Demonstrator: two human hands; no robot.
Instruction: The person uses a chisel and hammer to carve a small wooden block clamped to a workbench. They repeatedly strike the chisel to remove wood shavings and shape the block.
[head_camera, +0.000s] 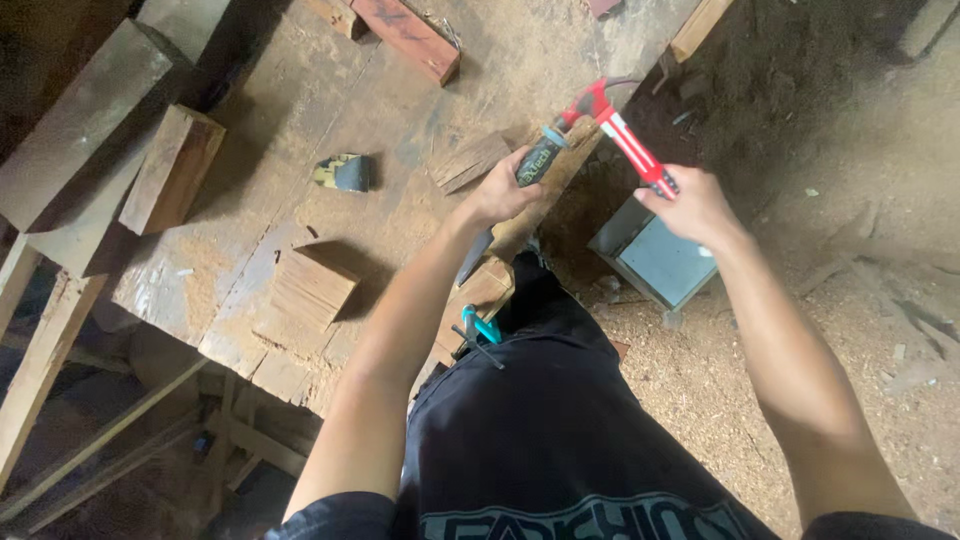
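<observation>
My left hand grips the black handle of a chisel, whose grey blade points down toward me at a wooden piece on the bench edge. My right hand holds the end of a red hammer. The hammer's head sits right at the chisel's butt end. A teal clamp is fixed by the wooden piece, close to my body.
The worn wooden bench carries several wood blocks, a square block, a reddish plank and a small black and yellow tool. A grey metal box stands on the sawdust-covered floor to the right.
</observation>
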